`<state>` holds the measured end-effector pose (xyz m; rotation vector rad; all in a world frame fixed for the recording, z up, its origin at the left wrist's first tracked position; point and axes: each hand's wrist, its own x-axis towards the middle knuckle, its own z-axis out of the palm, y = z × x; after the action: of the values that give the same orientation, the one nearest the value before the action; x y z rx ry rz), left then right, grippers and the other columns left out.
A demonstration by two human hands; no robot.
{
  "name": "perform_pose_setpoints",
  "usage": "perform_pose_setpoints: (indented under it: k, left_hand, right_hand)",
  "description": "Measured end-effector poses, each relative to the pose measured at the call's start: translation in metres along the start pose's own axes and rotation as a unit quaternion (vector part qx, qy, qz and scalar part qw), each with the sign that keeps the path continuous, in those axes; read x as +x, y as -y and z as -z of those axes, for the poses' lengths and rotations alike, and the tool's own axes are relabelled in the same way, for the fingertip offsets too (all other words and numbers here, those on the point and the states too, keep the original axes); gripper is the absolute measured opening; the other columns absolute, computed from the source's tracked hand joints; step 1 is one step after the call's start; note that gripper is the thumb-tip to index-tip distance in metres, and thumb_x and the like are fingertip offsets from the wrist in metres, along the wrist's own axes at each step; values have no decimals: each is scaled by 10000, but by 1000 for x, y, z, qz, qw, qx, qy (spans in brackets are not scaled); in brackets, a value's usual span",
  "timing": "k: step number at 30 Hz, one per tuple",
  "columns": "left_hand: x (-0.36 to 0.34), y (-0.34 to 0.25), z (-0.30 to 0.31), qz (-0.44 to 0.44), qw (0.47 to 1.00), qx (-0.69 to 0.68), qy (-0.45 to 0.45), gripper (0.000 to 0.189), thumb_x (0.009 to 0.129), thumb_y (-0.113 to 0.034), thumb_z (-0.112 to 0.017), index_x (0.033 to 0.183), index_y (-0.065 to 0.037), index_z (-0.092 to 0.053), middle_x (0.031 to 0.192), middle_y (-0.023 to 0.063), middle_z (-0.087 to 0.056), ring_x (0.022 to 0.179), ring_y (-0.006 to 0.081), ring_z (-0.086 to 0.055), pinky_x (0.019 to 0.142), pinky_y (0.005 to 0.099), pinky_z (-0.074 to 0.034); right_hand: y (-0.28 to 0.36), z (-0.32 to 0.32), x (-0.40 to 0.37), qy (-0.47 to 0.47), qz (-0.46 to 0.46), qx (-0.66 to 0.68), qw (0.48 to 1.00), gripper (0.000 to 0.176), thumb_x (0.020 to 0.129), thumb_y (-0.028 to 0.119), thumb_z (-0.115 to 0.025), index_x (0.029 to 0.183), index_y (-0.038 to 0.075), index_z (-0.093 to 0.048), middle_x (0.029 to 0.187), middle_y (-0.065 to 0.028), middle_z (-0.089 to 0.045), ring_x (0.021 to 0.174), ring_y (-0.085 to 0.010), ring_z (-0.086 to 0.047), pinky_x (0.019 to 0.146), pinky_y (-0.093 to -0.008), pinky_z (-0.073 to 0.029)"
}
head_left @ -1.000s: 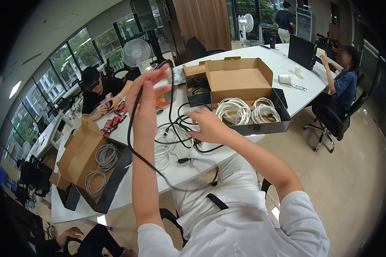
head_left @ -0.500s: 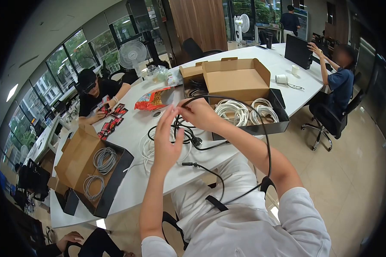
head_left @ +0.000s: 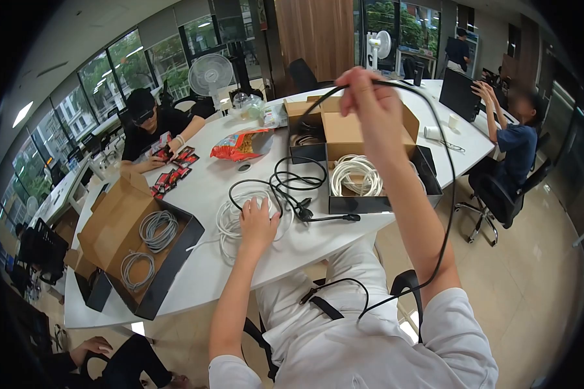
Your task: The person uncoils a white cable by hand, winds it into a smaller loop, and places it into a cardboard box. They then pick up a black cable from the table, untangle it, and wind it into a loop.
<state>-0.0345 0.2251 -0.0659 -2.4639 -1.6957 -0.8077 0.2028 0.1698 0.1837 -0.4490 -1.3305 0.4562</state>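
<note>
A black power cable is pinched in my right hand, raised high over the table. From that hand one side drops toward the table, while the other runs down past my forearm to my lap, where a small connector lies. My left hand rests palm down on the table, its fingers spread over a white cable coil and touching the black loops. Beside it the black cable lies in loose loops with a plug and another black end near the box.
An open box with white cable coils stands ahead. Another open box at left holds grey coils. An orange snack bag lies beyond. One person handles red packets; another touches a black monitor.
My right hand has risen with the black cable. My left hand has left it and come down onto the cables on the table. The connector end has shifted down onto my lap.
</note>
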Motion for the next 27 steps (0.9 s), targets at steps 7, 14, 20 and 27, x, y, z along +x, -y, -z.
perform_pose_setpoints:
  k: [7, 14, 20, 27]
  left_hand:
    - [-5, -3, -1, 42, 996, 51, 64, 627, 829, -387, -641, 1331, -50, -472, 1381, 252, -408, 1324, 409, -323, 1035, 673, -209]
    - [-19, -24, 25, -4, 987, -102, 125, 642, 786, -231, -615, 1393, -171, -414, 1449, 170, -379, 1380, 372, -272, 1040, 710, -37]
    - [-38, -50, 66, -16, 957, -283, 53, 461, 898, -56, -422, 1349, -127, -481, 1360, 112, -521, 1344, 299, -382, 1115, 573, -78]
    - [-52, -115, 18, 11, 751, -633, 187, 732, 942, -106, -524, 1506, -77, -59, 1514, 196, -229, 1322, 275, -392, 1071, 383, -332]
  right_hand:
    - [35, 13, 0, -31, 70, 91, 993, 338, 991, 279, -502, 1026, -25, -645, 733, -49, -622, 675, -128, -601, 690, -246, -494]
    - [37, 25, -1, -10, 103, 78, 992, 319, 993, 256, -495, 1118, -6, -627, 905, -95, -688, 877, -214, -682, 791, -277, -512]
    - [36, 39, -8, -104, 108, 6, 989, 318, 989, 261, -507, 1118, -2, -629, 910, -97, -697, 882, -204, -684, 772, -261, -497]
    - [42, 46, -15, -101, 51, 91, 989, 343, 1000, 264, -473, 1126, -30, -596, 918, -105, -686, 888, -205, -672, 799, -292, -506]
